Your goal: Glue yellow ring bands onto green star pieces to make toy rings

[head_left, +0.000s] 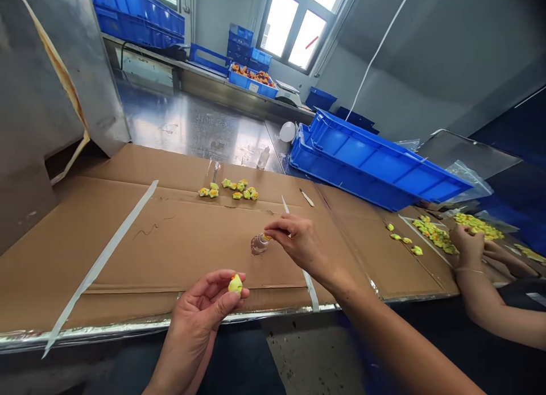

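Observation:
My left hand (203, 310) is near the table's front edge, fingers pinched on a small yellow toy piece (235, 283). My right hand (298, 240) reaches out over the cardboard sheet (170, 241), its fingertips pinching a tiny orange-yellow bit (267, 236) right above a small clear cup (259, 244) standing on the cardboard. A cluster of several yellow and orange pieces (230, 189) lies farther back on the cardboard, out of reach of both hands.
A co-worker's hands (471, 244) handle yellow pieces (435, 234) at the right. Stacked blue crates (367, 162) lie behind them. A small clear bottle (263, 157), a white cup (287, 132) and a thin tool (306, 197) rest farther back. A metal panel (51, 71) stands left.

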Demonstrator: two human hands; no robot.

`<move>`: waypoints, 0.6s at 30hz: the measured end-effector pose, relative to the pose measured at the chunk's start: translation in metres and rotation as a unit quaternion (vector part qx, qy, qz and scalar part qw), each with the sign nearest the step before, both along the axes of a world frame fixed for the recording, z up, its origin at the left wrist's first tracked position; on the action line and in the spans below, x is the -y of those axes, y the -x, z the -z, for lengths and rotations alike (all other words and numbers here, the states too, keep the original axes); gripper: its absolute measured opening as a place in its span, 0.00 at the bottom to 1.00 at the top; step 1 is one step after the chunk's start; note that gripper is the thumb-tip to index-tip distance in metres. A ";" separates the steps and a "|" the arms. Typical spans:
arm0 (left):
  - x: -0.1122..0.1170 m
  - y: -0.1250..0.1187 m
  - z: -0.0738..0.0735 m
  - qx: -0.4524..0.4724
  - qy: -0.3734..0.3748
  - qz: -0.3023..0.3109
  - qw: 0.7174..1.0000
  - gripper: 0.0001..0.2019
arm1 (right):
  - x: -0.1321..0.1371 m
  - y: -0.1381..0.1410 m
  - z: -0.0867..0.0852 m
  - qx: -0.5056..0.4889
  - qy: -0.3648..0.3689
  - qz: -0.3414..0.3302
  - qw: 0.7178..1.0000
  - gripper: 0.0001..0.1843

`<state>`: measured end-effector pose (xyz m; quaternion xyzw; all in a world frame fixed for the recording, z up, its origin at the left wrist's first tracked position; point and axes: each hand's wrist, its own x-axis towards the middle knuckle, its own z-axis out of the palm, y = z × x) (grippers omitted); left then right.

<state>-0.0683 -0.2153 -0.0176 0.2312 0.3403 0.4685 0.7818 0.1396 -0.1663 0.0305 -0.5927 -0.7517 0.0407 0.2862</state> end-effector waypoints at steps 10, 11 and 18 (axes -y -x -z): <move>-0.001 0.001 0.005 0.010 -0.009 0.004 1.000 0.13 | -0.002 0.003 0.001 0.062 0.004 0.008 0.998 0.07; -0.001 0.001 0.005 0.009 -0.006 0.005 1.000 0.14 | -0.002 0.003 0.001 0.066 0.006 0.009 0.998 0.07; -0.002 0.002 0.005 -0.001 0.001 0.009 1.000 0.13 | -0.002 0.005 0.001 0.079 0.007 0.015 0.997 0.07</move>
